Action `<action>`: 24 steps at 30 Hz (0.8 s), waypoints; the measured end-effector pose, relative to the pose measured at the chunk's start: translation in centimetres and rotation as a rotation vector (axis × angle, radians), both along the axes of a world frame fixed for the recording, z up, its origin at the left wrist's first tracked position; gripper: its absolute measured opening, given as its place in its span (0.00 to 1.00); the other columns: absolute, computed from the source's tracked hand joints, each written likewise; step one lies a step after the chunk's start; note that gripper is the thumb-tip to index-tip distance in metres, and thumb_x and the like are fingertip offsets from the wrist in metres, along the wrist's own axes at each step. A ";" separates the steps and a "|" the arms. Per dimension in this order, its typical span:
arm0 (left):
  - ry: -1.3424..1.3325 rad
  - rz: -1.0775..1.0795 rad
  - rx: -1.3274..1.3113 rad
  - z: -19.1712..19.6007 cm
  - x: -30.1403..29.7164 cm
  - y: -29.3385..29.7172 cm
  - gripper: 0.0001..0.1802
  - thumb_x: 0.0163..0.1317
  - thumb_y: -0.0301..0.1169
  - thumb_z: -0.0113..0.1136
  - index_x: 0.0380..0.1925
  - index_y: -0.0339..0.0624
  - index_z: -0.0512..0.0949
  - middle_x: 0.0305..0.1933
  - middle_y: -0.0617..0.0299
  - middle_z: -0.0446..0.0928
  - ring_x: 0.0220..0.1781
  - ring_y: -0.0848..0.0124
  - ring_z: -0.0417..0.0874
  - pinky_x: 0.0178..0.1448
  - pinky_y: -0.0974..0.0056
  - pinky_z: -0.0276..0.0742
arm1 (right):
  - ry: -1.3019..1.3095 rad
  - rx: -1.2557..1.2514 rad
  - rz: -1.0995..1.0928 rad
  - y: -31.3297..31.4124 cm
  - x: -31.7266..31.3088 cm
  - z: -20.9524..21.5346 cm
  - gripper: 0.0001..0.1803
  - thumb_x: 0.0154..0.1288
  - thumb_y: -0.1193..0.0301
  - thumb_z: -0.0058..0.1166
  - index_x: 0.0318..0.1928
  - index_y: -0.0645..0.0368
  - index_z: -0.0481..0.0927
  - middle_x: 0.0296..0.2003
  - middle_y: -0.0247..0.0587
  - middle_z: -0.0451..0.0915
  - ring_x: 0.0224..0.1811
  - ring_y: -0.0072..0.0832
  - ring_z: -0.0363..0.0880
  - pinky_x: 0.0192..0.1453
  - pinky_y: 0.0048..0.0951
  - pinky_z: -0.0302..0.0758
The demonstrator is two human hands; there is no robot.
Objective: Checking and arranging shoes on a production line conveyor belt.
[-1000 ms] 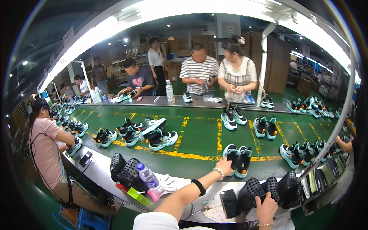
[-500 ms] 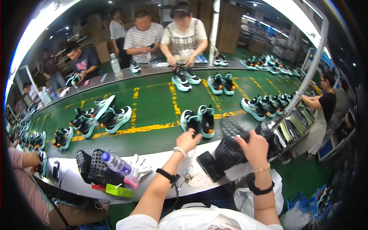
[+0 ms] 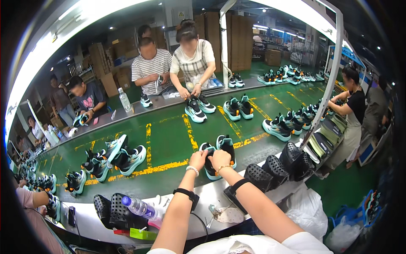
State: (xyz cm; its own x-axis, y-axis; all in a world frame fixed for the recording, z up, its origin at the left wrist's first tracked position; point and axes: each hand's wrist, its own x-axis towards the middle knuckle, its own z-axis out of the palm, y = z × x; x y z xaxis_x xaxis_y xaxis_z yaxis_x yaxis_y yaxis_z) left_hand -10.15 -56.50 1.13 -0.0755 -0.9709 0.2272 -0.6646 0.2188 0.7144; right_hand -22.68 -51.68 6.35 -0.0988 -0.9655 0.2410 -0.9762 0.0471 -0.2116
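My left hand (image 3: 198, 160) and my right hand (image 3: 220, 159) are close together at the top opening of a black and mint-green sneaker (image 3: 211, 172). Their fingers are closed on its collar, and the fingertips are partly hidden. This sneaker stands on the green belt (image 3: 169, 142), at the edge nearest me. Its mate, another sneaker (image 3: 226, 145), stands upright just behind and to the right, close to my right hand. Bracelets and black bands circle both my wrists and forearms. Under my right forearm lies a dark phone (image 3: 235, 200), partly covered.
Black perforated clog-like pieces (image 3: 275, 169) line the metal ledge on the right, and more (image 3: 122, 211) sit left beside a purple-capped bottle (image 3: 138, 206). Several sneakers (image 3: 131, 160) stand along the belt. Across it, a co-worker (image 3: 192, 63) handles another pair. A white post (image 3: 334, 72) rises at right.
My right hand has left the black perforated piece and moved left to the sneaker, joining my left hand. The phone is now partly covered by my arm. The view has shifted somewhat.
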 end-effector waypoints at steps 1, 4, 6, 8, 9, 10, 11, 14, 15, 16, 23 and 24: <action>-0.023 -0.003 -0.015 0.0 -0.1 0.1 0.27 0.66 0.49 0.47 0.29 0.34 0.81 0.32 0.40 0.79 0.38 0.45 0.81 0.44 0.49 0.75 | 0.033 -0.065 0.022 -0.4 0.2 -1.4 0.20 0.51 0.49 0.64 0.26 0.54 0.85 0.27 0.43 0.84 0.31 0.35 0.85 0.34 0.33 0.80; -0.036 -0.009 -0.014 0.5 -0.7 -0.1 0.28 0.65 0.51 0.47 0.41 0.34 0.80 0.37 0.38 0.80 0.43 0.45 0.81 0.49 0.50 0.75 | 0.076 0.059 0.044 -1.2 1.5 -3.0 0.13 0.61 0.63 0.51 0.26 0.51 0.86 0.29 0.40 0.85 0.32 0.33 0.85 0.33 0.32 0.80; 0.057 -0.063 -0.115 -0.6 -0.9 -0.8 0.31 0.63 0.53 0.49 0.44 0.32 0.79 0.39 0.37 0.79 0.44 0.45 0.81 0.51 0.52 0.75 | 0.080 0.067 0.038 -2.4 1.4 -3.6 0.14 0.62 0.67 0.47 0.27 0.51 0.86 0.29 0.39 0.85 0.32 0.32 0.86 0.33 0.32 0.80; 0.084 -0.042 -0.127 -0.2 -1.5 -0.8 0.31 0.62 0.54 0.51 0.41 0.30 0.80 0.37 0.36 0.79 0.44 0.45 0.81 0.50 0.52 0.75 | 0.117 0.050 0.077 -3.2 1.1 -4.1 0.13 0.62 0.66 0.48 0.28 0.51 0.86 0.28 0.39 0.85 0.31 0.32 0.86 0.32 0.32 0.79; 0.105 -0.018 -0.052 -0.1 -1.6 -0.6 0.31 0.62 0.54 0.52 0.39 0.30 0.80 0.37 0.36 0.79 0.43 0.45 0.82 0.49 0.51 0.75 | 0.123 0.051 0.095 -3.4 1.1 -4.4 0.13 0.62 0.66 0.47 0.28 0.50 0.86 0.28 0.39 0.85 0.30 0.32 0.86 0.31 0.32 0.79; 0.127 0.011 0.019 0.5 -1.6 -0.5 0.31 0.62 0.54 0.52 0.37 0.29 0.80 0.36 0.37 0.80 0.42 0.45 0.82 0.48 0.51 0.75 | 0.122 0.045 0.095 -3.7 1.3 -4.5 0.13 0.62 0.66 0.47 0.28 0.50 0.86 0.28 0.39 0.85 0.30 0.32 0.86 0.31 0.32 0.79; 0.157 0.020 -0.023 -0.1 -1.3 -0.8 0.32 0.62 0.54 0.52 0.32 0.28 0.80 0.34 0.37 0.80 0.39 0.46 0.83 0.44 0.52 0.76 | 0.125 0.050 0.095 -4.0 1.6 -4.7 0.13 0.62 0.66 0.47 0.27 0.50 0.86 0.28 0.39 0.85 0.30 0.32 0.86 0.31 0.31 0.79; 0.211 0.071 0.085 -0.2 -1.0 -0.6 0.32 0.62 0.54 0.52 0.30 0.27 0.80 0.32 0.37 0.80 0.37 0.48 0.83 0.41 0.53 0.76 | 0.139 0.042 0.091 -5.0 2.0 -5.9 0.14 0.63 0.66 0.47 0.27 0.50 0.85 0.28 0.38 0.85 0.30 0.30 0.86 0.28 0.32 0.79; 0.169 0.089 0.062 -1.1 -1.2 -1.0 0.33 0.62 0.54 0.53 0.30 0.25 0.79 0.31 0.36 0.80 0.36 0.48 0.83 0.39 0.54 0.76 | 0.141 0.067 0.079 -5.6 1.9 -6.3 0.14 0.64 0.65 0.46 0.28 0.50 0.85 0.27 0.37 0.85 0.30 0.29 0.86 0.27 0.32 0.78; 0.166 0.077 0.057 -1.2 -1.7 -1.1 0.33 0.62 0.54 0.53 0.30 0.25 0.79 0.31 0.36 0.80 0.36 0.48 0.83 0.39 0.54 0.76 | 0.144 0.093 0.061 -6.3 1.4 -6.5 0.14 0.65 0.65 0.46 0.28 0.50 0.85 0.27 0.36 0.85 0.30 0.29 0.85 0.26 0.33 0.78; 0.168 0.078 0.118 -1.3 -2.8 -2.3 0.33 0.60 0.55 0.55 0.34 0.28 0.80 0.32 0.40 0.81 0.39 0.53 0.84 0.43 0.55 0.76 | 0.088 0.274 0.185 -7.0 -1.5 -3.8 0.16 0.65 0.64 0.43 0.36 0.54 0.86 0.37 0.42 0.85 0.39 0.33 0.85 0.39 0.35 0.80; 0.160 0.046 0.120 -0.7 -3.1 -1.9 0.31 0.58 0.54 0.57 0.37 0.30 0.80 0.36 0.40 0.81 0.41 0.52 0.84 0.44 0.55 0.77 | 0.021 0.299 0.208 -6.3 -2.3 -3.1 0.16 0.65 0.64 0.44 0.37 0.55 0.86 0.38 0.43 0.85 0.40 0.35 0.85 0.42 0.35 0.80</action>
